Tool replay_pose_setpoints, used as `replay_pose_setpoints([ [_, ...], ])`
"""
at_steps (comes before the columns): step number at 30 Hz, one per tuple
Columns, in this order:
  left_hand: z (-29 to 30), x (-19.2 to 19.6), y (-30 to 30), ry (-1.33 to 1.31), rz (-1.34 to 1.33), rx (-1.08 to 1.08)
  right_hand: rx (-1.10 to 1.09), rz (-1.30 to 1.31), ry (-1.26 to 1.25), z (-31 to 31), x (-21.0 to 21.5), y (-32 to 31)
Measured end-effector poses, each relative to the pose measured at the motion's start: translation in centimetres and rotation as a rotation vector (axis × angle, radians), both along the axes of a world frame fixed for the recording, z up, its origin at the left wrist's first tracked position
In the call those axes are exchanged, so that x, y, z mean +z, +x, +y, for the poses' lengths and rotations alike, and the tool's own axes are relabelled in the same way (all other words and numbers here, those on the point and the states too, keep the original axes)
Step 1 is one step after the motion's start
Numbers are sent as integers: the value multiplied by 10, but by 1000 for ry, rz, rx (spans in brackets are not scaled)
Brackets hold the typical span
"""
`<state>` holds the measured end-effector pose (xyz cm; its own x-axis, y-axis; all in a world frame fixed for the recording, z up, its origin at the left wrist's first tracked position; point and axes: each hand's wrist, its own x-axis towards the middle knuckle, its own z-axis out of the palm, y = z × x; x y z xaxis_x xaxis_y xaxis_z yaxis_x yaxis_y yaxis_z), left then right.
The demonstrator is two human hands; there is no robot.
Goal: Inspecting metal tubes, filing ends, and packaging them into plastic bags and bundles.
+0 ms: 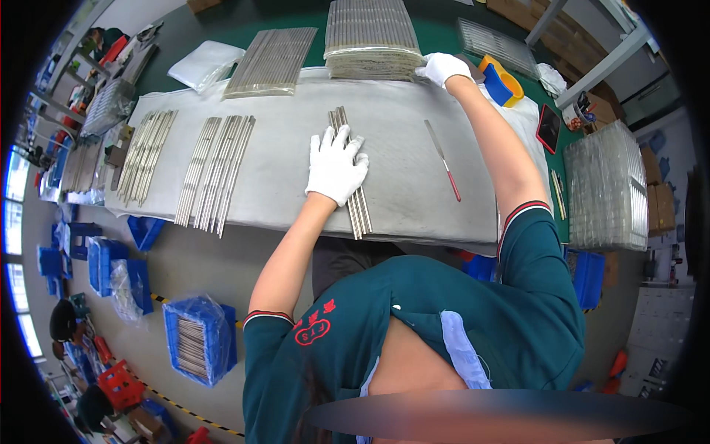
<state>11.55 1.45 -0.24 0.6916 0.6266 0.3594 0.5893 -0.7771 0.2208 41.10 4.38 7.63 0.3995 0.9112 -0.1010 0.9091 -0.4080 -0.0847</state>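
My left hand (336,166), in a white glove, lies with its fingers spread over a small bundle of slim metal rods (360,214) on the grey cloth. The rods' ends show above and below the palm. Stretched to the far right, my right hand (445,70), also gloved, has its fingers bent together at the near right corner of a thick stack of rods in clear plastic bags (373,37). What its fingertips grip, if anything, is too small to tell. Just right of that hand stands a blue and yellow tape dispenser (503,81).
Loose rods lie in groups at the left (214,174) and far left (148,155). A flat bagged bundle (272,63) and folded plastic bags (207,65) lie behind. A red-handled thin tool (447,166), a phone (548,129) and a wrapped stack (606,185) are to the right.
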Motion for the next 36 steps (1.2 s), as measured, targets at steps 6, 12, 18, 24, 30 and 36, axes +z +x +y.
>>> replay_pose_setpoints([
  [6,1,0,-1,0,6,9,12,2,26,0,-6,2],
  [12,-1,6,-1,-61,32,6,-68,-59,-81,4,-8,-19],
  [18,-4,8,3,-6,-13,-15,-114,-137,-123,-11,8,-25],
  [24,3,-7,0,-59,-268,53,487,246,-382,-87,13,-134],
  [30,4,4,-17,-150,-255,-41,622,124,-9,-140,3,-181],
  [36,111,31,-54,176,-54,181,934,168,322,-134,-20,-203],
])
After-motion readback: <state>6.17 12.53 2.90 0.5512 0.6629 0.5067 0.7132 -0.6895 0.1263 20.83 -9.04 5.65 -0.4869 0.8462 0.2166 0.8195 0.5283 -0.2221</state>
